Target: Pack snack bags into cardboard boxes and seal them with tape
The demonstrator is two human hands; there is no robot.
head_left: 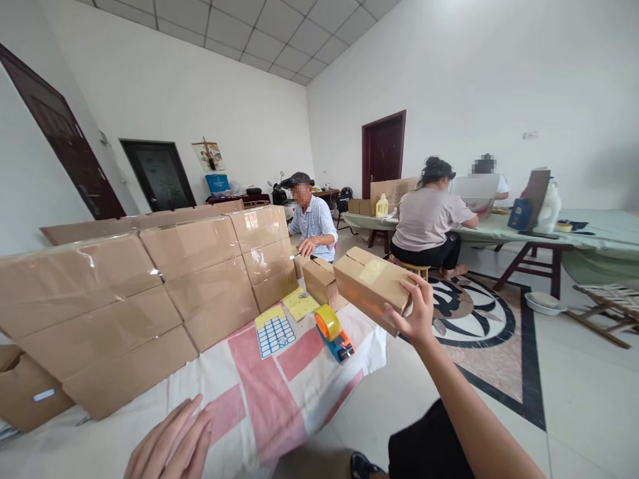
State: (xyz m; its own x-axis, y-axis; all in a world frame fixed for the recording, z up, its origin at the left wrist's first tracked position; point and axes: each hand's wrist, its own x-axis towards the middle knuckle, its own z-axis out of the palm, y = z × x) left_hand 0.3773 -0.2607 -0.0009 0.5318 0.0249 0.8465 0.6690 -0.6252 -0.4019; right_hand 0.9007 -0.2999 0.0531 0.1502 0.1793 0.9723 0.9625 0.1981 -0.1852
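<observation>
The cloth-covered table (272, 429) bears cartons (210, 286), labels (276, 337) and a tape dispenser (335, 336).

It's a packing workshop in a home-like room, no mistaking it! Taped cartons (204, 283) tower along the worktop's (269, 426) left side, tape dispenser (333, 330) by the right edge, label sheet (276, 337) between; and there, wall hanging (201, 154) and floor medallion (474, 313), purely domestic!

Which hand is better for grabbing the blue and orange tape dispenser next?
Probably the left hand: it looks empty, near the pink and white cloth where the tape dispenser lies. The right hand grips a brown cardboard box.
</observation>
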